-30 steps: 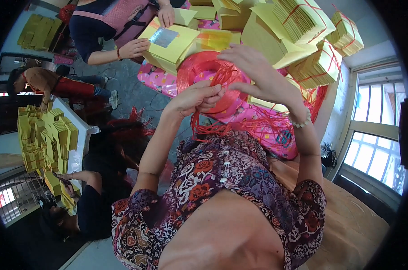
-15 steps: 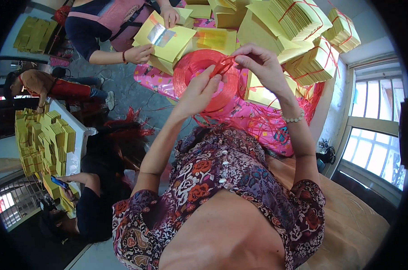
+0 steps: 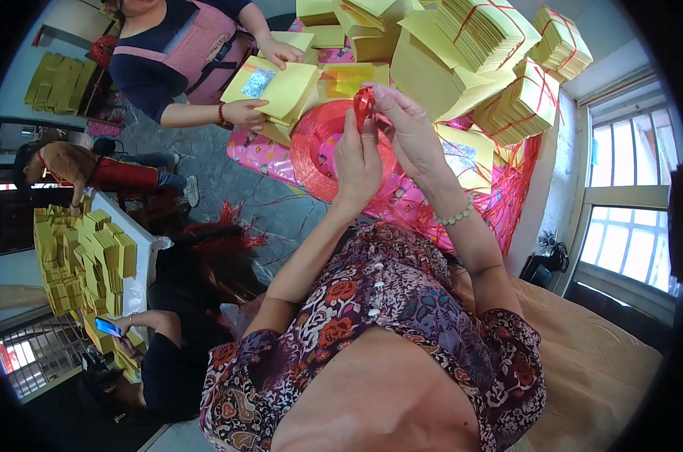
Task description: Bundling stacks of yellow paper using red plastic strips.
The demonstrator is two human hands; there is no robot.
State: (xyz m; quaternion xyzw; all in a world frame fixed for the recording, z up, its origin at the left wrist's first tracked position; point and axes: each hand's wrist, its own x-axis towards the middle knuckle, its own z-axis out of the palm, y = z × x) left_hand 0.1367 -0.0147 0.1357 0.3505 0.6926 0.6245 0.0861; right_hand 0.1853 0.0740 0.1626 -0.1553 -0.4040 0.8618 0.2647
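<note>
The person's two hands are raised together over the desk (image 3: 432, 207), which is covered by a pink patterned sheet; the left hand (image 3: 359, 162) and the right hand (image 3: 411, 128) both pinch a strand of red string (image 3: 364, 102), fingers closed on it, held up above a round red spool (image 3: 323, 147) of the same string that lies flat on the pink sheet just beyond the hands; a bead bracelet (image 3: 456, 218) circles the right wrist; loose red strands (image 3: 507, 188) hang down the right edge of the desk; at the far right stand stacked bundles of yellow paper (image 3: 500, 45), at least four visible, each tied crosswise with red string; no box or bin shows, the bundles simply pile on one another; far left, a co-worker in a pink apron holds a loose stack of yellow sheets (image 3: 277, 87) with one hand on top and one beneath, the top sheet bearing a silver foil square; at the near left another desk carries more yellow paper stacks (image 3: 81, 260), too many and too crowded to count; a seated person below it holds a blue phone (image 3: 108, 327).
</note>
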